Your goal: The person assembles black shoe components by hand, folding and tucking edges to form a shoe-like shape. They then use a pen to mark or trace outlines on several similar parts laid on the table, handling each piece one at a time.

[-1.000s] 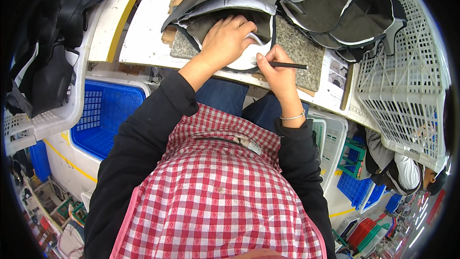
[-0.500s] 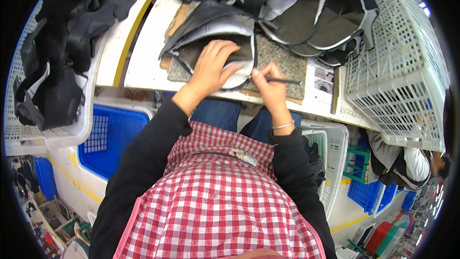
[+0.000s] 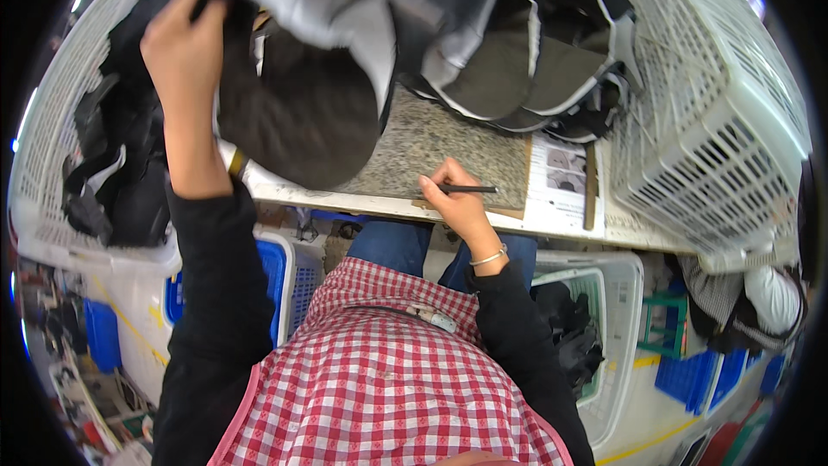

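Observation:
My left hand (image 3: 183,47), raised at the far left of the workbench, is closed on the edge of a black shoe upper (image 3: 302,108). The upper hangs open with its dark lining and pale grey rim showing, partly blurred. My right hand (image 3: 457,198) is closed around a slim black pen (image 3: 474,189), low over the front edge of a speckled grey board (image 3: 431,151). More black uppers (image 3: 492,78) with white-edged openings lie joined or overlapping at the back right of the board.
On the left stands a white basket (image 3: 34,181) heaped with black pieces. A tall white crate (image 3: 716,112) stands at the right, beside a printed sheet (image 3: 556,177) and a narrow brown strip (image 3: 591,190). Below the bench are a blue crate (image 3: 274,280) and a white bin (image 3: 617,362).
My left hand has lifted the upper off the board and carried it left and away from me. My right hand has moved slightly left and nearer me, still with the pen.

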Action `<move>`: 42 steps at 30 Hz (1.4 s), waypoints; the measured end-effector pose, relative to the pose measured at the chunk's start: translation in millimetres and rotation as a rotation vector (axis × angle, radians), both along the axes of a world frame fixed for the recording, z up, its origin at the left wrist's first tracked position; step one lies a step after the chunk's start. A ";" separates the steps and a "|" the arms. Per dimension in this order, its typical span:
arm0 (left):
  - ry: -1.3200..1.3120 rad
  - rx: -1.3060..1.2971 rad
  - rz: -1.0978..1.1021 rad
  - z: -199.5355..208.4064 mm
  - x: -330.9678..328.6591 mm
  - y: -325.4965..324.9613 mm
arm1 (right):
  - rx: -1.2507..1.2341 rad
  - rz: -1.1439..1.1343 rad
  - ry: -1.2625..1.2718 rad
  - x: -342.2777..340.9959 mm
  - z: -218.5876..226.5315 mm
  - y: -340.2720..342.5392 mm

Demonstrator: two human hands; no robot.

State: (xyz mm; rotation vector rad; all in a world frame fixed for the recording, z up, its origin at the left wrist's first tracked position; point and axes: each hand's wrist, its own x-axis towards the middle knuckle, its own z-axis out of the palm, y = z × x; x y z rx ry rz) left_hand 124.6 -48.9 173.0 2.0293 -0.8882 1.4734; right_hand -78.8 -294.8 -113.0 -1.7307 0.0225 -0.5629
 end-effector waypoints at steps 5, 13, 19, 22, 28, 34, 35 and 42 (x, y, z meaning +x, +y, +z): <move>0.005 -0.196 -0.010 82.0 -9.9 -122.2 | -0.037 -0.032 -0.041 -0.3 -2.7 3.7; 0.671 0.677 -0.710 -78.6 -3.3 -340.5 | 0.067 0.018 0.010 -1.0 -1.8 1.6; 0.246 0.060 -0.534 -142.6 100.6 -164.0 | 0.067 0.073 0.003 -2.1 -2.7 1.0; 0.482 0.329 0.171 -171.5 171.7 0.4 | -0.016 0.023 0.011 -1.1 -4.4 1.5; 0.684 0.425 1.011 -186.1 228.6 259.6 | 0.038 0.042 0.061 5.0 -3.7 3.9; 0.342 0.230 0.743 -50.3 193.1 286.2 | 0.067 0.048 0.061 7.4 -0.6 6.7; 0.350 0.268 0.770 -35.4 180.3 272.2 | 0.083 0.040 0.064 7.5 -0.4 6.1; 0.144 0.366 -0.321 -65.1 110.6 160.8 | 0.221 -0.059 0.041 10.7 -1.3 -1.1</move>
